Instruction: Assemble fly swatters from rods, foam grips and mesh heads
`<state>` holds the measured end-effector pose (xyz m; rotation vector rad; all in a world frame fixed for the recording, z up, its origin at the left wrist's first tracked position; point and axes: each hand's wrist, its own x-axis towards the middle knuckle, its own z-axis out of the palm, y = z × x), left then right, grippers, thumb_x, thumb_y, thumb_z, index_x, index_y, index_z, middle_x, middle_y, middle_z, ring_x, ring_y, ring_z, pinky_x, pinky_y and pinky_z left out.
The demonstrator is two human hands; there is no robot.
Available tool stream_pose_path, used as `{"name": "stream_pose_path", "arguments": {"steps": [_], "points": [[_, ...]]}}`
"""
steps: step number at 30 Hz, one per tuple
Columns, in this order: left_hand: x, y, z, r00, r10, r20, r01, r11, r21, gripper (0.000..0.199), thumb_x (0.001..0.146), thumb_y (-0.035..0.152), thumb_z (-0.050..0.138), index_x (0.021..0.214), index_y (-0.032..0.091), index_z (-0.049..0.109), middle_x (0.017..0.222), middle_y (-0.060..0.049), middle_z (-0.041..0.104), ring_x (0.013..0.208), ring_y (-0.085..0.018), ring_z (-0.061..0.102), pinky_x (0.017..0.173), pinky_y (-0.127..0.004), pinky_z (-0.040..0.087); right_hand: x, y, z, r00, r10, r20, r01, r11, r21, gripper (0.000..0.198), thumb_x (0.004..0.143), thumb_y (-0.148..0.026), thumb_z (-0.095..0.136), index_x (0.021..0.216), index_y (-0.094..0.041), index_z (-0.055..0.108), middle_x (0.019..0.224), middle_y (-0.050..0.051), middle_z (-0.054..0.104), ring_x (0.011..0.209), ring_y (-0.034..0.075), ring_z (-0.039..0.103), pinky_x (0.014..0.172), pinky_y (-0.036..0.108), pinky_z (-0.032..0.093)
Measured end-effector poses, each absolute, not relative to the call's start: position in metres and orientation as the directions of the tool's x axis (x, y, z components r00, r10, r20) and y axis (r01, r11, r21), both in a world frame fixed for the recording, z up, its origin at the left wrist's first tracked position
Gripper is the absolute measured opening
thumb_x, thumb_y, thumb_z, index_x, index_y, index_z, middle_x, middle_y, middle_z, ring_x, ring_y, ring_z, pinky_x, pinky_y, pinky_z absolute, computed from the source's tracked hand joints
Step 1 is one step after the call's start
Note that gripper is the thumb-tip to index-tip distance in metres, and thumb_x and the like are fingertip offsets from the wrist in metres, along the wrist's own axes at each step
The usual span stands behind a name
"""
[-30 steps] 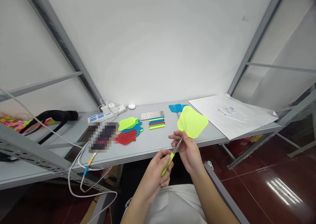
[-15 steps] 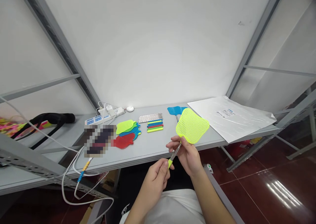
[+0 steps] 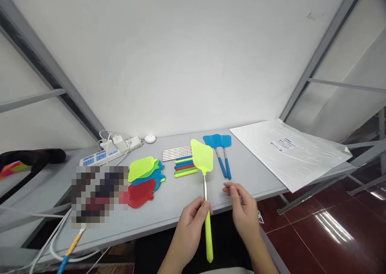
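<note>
One lime-yellow fly swatter (image 3: pixel 203 160) points away from me in my left hand (image 3: pixel 192 221), thumb and fingers clamped near the top of its handle; if that grip loosened, it could swivel or drop past the edge of the desk (image 3: pixel 171 203). My right hand (image 3: pixel 244 207), fingers parted and empty, has left the swatter's neck since the earlier frame; beyond, the blue fly swatters (image 3: pixel 226 141) now show down to their handles.

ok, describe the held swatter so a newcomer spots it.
Start at the grey table against the white wall. At its near edge, the left hand grips a swatter by the upper end of its handle. Two blue swatters lie to its right; it is the only assembled yellow-green one.
</note>
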<state>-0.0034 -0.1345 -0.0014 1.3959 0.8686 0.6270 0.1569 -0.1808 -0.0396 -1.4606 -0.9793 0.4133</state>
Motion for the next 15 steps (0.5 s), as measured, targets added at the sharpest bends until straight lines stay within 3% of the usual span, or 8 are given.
{"name": "stream_pose_path", "arguments": {"steps": [3, 6, 10, 15], "points": [[0.028, -0.099, 0.01, 0.594, 0.795, -0.121, 0.213, -0.011, 0.977, 0.041, 0.096, 0.053, 0.04, 0.082, 0.019, 0.059, 0.064, 0.004, 0.038, 0.061, -0.013, 0.036, 0.057, -0.023, 0.031, 0.187, -0.167, -0.039, 0.614, 0.722, 0.32, 0.464, -0.002, -0.886, 0.028, 0.097, -0.041, 0.046, 0.102, -0.022, 0.066, 0.102, 0.007, 0.068, 0.096, 0.022, 0.062, 0.085, 0.034, 0.046], [0.07, -0.061, 0.017, 0.634, 0.771, -0.053, 0.29, -0.174, 0.941, 0.041, 0.097, 0.047, 0.034, 0.085, 0.019, 0.061, 0.071, 0.001, 0.054, 0.069, -0.016, 0.049, 0.064, -0.025, 0.037, 0.211, -0.144, -0.037, 0.558, 0.779, 0.285, 0.559, -0.1, -0.823, 0.031, 0.097, -0.042, 0.043, 0.1, -0.022, 0.066, 0.105, 0.009, 0.066, 0.097, 0.023, 0.061, 0.083, 0.035, 0.046], [0.117, -0.016, 0.012, 0.662, 0.744, -0.089, 0.37, -0.221, 0.902, 0.039, 0.095, 0.04, 0.035, 0.076, 0.018, 0.061, 0.077, -0.005, 0.066, 0.075, -0.021, 0.059, 0.068, -0.028, 0.041, 0.234, -0.109, -0.037, 0.522, 0.822, 0.227, 0.581, -0.148, -0.8, 0.031, 0.096, -0.042, 0.043, 0.105, -0.022, 0.064, 0.103, 0.009, 0.065, 0.088, 0.023, 0.062, 0.078, 0.036, 0.047], [0.139, 0.012, 0.003, 0.667, 0.727, -0.16, 0.478, -0.255, 0.84, 0.037, 0.093, 0.034, 0.036, 0.073, 0.018, 0.062, 0.08, -0.01, 0.07, 0.076, -0.024, 0.063, 0.067, -0.03, 0.042, 0.247, -0.091, -0.044, 0.475, 0.867, 0.15, 0.599, -0.194, -0.777, 0.03, 0.096, -0.041, 0.043, 0.11, -0.023, 0.062, 0.086, 0.004, 0.064, 0.077, 0.022, 0.06, 0.077, 0.039, 0.043]]}}
